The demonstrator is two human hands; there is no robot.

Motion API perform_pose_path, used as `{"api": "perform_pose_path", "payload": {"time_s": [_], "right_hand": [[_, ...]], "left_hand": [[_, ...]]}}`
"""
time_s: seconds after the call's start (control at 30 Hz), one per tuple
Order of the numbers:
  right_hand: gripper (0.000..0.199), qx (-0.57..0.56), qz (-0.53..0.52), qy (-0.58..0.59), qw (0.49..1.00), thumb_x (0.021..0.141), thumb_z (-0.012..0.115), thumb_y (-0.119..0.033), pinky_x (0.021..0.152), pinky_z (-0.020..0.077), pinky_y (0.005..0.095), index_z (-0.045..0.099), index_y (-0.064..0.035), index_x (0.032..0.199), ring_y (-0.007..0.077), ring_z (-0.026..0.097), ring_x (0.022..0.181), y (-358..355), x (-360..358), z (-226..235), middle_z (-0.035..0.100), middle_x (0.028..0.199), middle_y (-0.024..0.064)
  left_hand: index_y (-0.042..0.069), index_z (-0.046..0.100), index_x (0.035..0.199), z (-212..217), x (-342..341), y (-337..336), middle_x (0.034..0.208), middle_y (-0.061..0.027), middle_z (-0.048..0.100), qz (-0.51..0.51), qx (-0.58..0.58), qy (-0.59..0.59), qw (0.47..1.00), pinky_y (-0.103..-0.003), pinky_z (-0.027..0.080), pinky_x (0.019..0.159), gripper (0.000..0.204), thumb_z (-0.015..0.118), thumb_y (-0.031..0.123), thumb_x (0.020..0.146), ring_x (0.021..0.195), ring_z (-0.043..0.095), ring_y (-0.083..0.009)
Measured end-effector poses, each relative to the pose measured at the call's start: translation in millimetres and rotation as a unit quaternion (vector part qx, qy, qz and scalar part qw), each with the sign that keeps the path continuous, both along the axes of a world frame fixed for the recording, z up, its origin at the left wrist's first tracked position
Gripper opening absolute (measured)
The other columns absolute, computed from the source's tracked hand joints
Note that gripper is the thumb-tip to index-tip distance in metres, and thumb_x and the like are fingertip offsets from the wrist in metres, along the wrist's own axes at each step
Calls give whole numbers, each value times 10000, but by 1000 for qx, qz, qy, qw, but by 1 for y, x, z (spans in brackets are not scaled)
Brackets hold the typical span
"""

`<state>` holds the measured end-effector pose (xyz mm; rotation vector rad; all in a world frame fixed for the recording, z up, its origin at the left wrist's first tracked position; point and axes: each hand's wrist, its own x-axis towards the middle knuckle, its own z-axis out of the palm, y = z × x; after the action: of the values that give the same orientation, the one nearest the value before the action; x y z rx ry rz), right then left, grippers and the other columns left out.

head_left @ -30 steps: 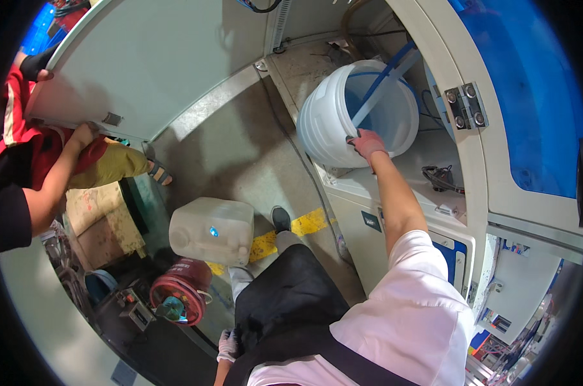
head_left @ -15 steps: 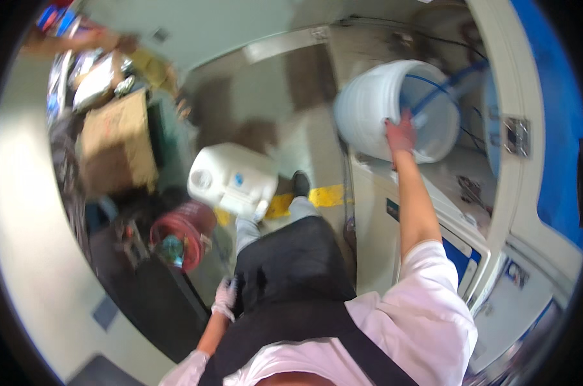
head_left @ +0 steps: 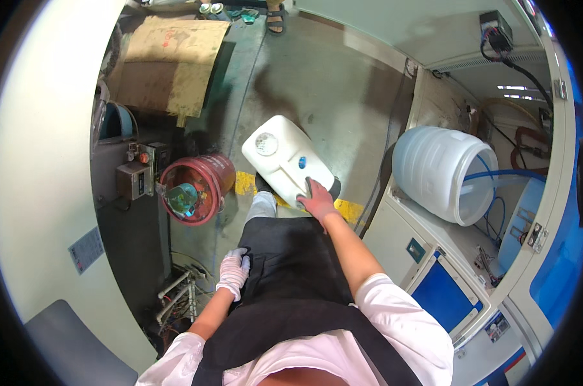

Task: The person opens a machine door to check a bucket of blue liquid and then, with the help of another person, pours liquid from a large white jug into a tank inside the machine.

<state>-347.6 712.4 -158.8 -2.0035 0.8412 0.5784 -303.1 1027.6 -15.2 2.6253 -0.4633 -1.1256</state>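
Note:
A white plastic jerrycan [head_left: 285, 164] stands tilted on the floor in front of my legs, with a round whitish cap on its far end and a small blue mark on its side. My right hand [head_left: 320, 202], in a reddish glove, reaches the near right end of this can. Its fingers are spread against the plastic, and part of them is hard to make out. My left hand [head_left: 233, 273], in a pale striped glove, hangs beside my black apron [head_left: 294, 267], fingers loosely apart with nothing in them.
At right, a translucent plastic drum [head_left: 433, 170] lies on its side in an open cabinet, a blue hose [head_left: 504, 174] at its mouth. A red bucket [head_left: 220, 177] with a green item inside stands left. Behind it is a cardboard sheet [head_left: 169, 64]. Another person's sandalled foot [head_left: 276, 22] shows at the top.
My right hand has left the drum in the cabinet and come down and left onto the jerrycan. The drum now lies without a hand on it. My left hand stays by the apron.

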Motion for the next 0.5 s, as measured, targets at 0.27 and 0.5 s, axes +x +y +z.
{"api": "perform_pose_path", "payload": {"time_s": [0.27, 0.5], "right_hand": [[804, 92, -5, 160, 983, 702, 754, -503, 962, 469, 403, 501, -62, 1324, 313, 581, 1154, 1, 83, -78, 586, 1286, 175], [515, 432, -50, 149, 888, 701, 797, -262, 669, 527, 312, 648, 25, 1102, 181, 662, 668, -33, 101, -99, 712, 845, 96]], "left_hand": [[46, 543, 1216, -27, 21, 19, 1267, -227, 544, -56, -32, -36, 997, -489, 418, 1002, 417, 630, 136, 818, 1146, 521, -422], [54, 499, 1274, -54, -17, -5, 1323, -210, 523, -18, 0, -20, 1000, -489, 411, 1017, 472, 624, 161, 831, 1198, 513, -391]]}}
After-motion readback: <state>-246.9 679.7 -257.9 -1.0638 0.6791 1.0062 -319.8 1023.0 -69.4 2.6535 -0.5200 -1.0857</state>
